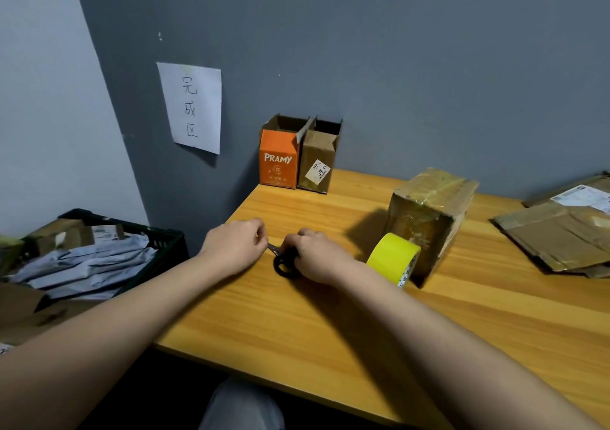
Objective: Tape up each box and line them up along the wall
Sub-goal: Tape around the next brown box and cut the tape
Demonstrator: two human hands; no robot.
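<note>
Right hand: the right hand (313, 254) rests on the bench (297, 324), fingers curled round the black handles of the scissors (284, 263).
Left hand: the left hand (236, 243) lies just left of it, fingertips pinched together at the tip of the scissor blades; what they pinch is too small to tell.
Scissors: low on the bench between both hands, one black handle loop showing below the right hand, grey blades pointing left.
Tape roll: a yellow tape roll (392, 258) stands on edge just right of the right hand, leaning against the taped box.
Taped box: a brown taped box (432, 218) stands on the bench behind the roll, glossy tape across its top and front.
Boxes at wall: an orange box (279, 160) printed PRAMY and a brown box with a label (318, 165) stand side by side, touching, at the far bench edge against the grey wall (396, 66), both with open tops.
Flat cardboard: flattened cardboard (561, 231) lies at the right edge of the bench.
Sign: a paper sign (194, 107) with handwritten characters hangs on the wall, left of the two boxes.
Crate: a dark crate (158, 241) left of the bench holds grey mailer bags and a small carton.
</note>
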